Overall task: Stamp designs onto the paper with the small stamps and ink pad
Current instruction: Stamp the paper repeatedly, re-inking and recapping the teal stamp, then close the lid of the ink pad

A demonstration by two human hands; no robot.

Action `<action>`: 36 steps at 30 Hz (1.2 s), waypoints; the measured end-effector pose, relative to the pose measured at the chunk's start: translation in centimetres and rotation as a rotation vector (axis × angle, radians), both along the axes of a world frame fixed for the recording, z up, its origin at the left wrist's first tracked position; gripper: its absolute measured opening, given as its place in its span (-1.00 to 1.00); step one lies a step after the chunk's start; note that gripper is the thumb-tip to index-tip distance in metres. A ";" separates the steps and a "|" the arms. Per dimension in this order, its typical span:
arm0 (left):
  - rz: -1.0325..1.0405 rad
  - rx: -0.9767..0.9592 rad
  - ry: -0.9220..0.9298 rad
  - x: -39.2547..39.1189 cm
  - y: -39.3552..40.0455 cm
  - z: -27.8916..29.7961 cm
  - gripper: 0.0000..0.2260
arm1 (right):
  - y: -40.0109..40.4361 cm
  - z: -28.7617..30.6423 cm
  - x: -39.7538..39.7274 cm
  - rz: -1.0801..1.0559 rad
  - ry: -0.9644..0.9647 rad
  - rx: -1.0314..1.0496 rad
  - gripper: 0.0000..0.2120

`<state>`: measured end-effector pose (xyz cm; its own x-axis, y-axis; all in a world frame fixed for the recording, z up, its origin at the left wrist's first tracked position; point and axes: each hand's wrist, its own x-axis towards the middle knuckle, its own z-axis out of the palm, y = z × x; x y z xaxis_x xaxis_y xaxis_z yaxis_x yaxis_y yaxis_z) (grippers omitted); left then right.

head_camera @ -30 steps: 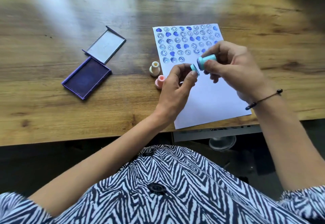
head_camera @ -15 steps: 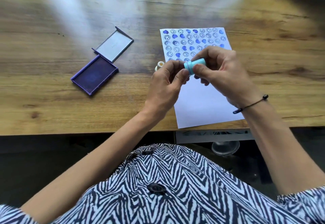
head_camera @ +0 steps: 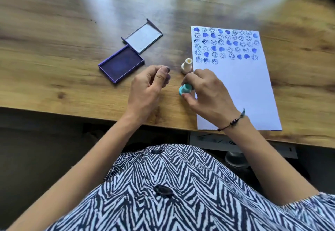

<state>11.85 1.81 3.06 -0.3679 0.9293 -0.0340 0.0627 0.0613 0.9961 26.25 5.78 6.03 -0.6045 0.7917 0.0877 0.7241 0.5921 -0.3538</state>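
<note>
On our wooden table [head_camera: 54, 49], the ink pad [head_camera: 121, 63] lies at ten o'clock from our right hand [head_camera: 208, 91] pinching the teal stamp [head_camera: 185, 89], nearer our loosely curled, empty left hand [head_camera: 148, 85].

Your right hand [head_camera: 206, 93] reaches forward, knuckles up, fingers curled down in a pinch at the fingertips, wrist bent. Your left hand [head_camera: 146, 89] hovers beside it, loosely cupped and empty, thumb touching the forefinger. Both forearms are bare.
</note>
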 end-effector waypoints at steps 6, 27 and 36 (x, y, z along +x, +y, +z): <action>-0.002 0.005 -0.020 0.0 -0.3 -0.4 -0.84 | 0.4 -0.3 -0.4 0.025 -0.105 0.097 -0.80; -0.240 -0.394 1.199 -8.1 12.4 1.2 -0.54 | 8.7 3.7 -8.1 -0.072 0.050 -0.015 -0.85; 0.019 -0.004 0.776 -9.5 9.5 1.8 -0.41 | 9.0 3.8 -9.8 -0.318 0.507 -0.595 -0.76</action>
<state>2.30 11.26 4.91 -0.3034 0.9230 0.2366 0.7413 0.0727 0.6672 16.48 14.82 9.81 -0.3446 0.9179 -0.1969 0.4939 -0.0011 -0.8695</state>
